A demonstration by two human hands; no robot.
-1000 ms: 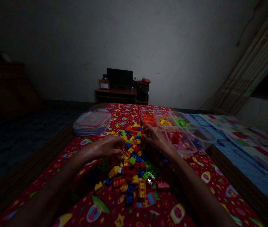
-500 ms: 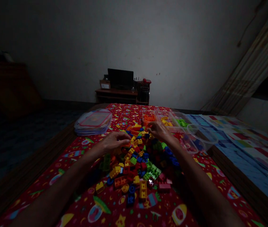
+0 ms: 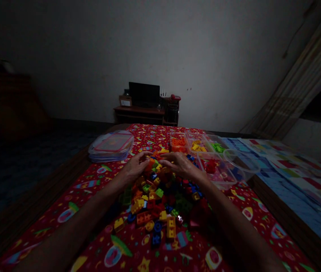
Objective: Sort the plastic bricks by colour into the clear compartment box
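A mixed heap of toy building blocks [image 3: 152, 196] in yellow, red, blue, green and orange lies on a red patterned cloth [image 3: 92, 226]. At the heap's far left side is my left hand [image 3: 133, 167], thumb and fingers apart. An orange block [image 3: 149, 164] lies at its fingertips; no firm grip on it shows. Facing it from the right, my right hand [image 3: 181, 164] reaches over the far part of the heap, fingers stretched leftward and thumb apart. What lies beneath its palm is hidden.
Clear plastic boxes stand at the right: one with orange blocks [image 3: 178, 142], others with yellow blocks [image 3: 197, 146], green blocks [image 3: 217, 147] and red blocks [image 3: 211, 166]. A round clear tub [image 3: 252, 168] is beside them. Stacked lids [image 3: 111, 147] lie at the left.
My right hand has come back from beside the orange box, moving left and nearer over the heap. My left hand has shifted slightly left, and the hands now face each other closely.
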